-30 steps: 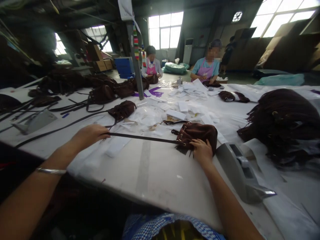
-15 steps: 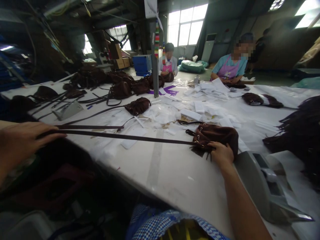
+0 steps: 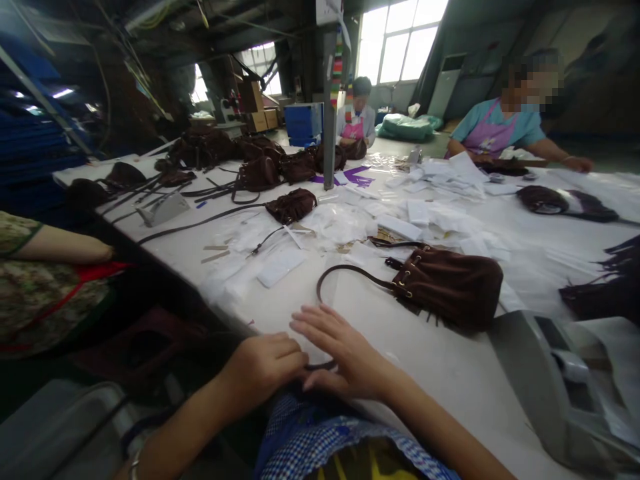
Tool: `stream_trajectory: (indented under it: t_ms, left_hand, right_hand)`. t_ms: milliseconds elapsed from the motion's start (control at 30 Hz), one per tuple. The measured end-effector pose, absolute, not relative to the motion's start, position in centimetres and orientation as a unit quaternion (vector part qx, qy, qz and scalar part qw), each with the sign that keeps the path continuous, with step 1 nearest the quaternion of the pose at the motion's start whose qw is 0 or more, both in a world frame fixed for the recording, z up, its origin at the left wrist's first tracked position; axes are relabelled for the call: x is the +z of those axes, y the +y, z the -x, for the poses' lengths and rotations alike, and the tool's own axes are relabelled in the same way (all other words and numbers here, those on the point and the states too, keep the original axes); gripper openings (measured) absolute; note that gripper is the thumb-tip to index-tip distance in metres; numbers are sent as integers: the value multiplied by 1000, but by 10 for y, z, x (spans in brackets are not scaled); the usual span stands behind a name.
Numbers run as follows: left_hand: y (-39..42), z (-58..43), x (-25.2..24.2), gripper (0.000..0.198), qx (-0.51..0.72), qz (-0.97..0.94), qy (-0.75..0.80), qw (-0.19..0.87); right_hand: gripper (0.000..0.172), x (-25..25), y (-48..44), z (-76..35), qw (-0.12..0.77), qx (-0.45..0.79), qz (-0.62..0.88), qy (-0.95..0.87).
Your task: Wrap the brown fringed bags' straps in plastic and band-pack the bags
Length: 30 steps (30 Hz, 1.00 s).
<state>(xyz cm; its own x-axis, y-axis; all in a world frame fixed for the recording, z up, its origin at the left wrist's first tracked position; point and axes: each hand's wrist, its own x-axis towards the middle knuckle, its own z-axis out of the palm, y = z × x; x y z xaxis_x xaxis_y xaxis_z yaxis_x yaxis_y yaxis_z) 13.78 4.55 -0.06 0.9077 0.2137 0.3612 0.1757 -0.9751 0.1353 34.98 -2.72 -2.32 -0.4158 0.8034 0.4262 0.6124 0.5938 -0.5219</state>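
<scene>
At the table's near edge, my left hand [image 3: 270,363] is closed around a dark brown bag strap [image 3: 345,268], a short piece of which shows beside its fingertips. The strap curves up in a loop to a brown drawstring bag [image 3: 455,287], which lies on its side on the table to the right. My right hand [image 3: 350,353] is just beside the left, fingers stretched out and thumb apart, over the lower part of the strap. Part of the strap is hidden behind this hand.
A grey tape dispenser [image 3: 530,373] stands at the right. White paper pieces [image 3: 390,227] and another brown bag [image 3: 293,205] lie mid-table, near a metal post [image 3: 330,127]. More bags [image 3: 200,150] are piled behind. A person's arm [image 3: 75,247] shows at left; two people sit opposite.
My right hand has left the bag and come to the near edge. My left hand has moved in from the left; the strap, stretched straight before, now hangs in a loop.
</scene>
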Motion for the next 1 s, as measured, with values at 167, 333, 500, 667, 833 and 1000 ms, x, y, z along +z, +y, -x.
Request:
stream_trajectory:
  t_ms: [167, 333, 500, 667, 833, 1000]
  left_hand:
    - [58, -131, -19, 20, 99, -974, 167, 121]
    - [80, -99, -43, 19, 56, -941, 303, 139]
    - [60, -141, -46, 24, -9, -943, 261, 208]
    - [61, -168, -40, 23, -11, -935, 229, 270]
    - [118, -118, -49, 27, 161, -824, 469, 275]
    - [172, -79, -78, 37, 278, -693, 649, 146]
  right_hand:
    - [32, -43, -51, -391, 182, 226, 569, -769]
    - [26, -73, -76, -470, 80, 124, 801, -580]
    - [72, -71, -66, -418, 239, 203, 629, -712]
    - [53, -75, -40, -361, 251, 400, 527, -706]
    - [50, -100, -11, -380, 352, 449, 579, -582]
    - [54, -111, 2, -367, 495, 551, 548, -389]
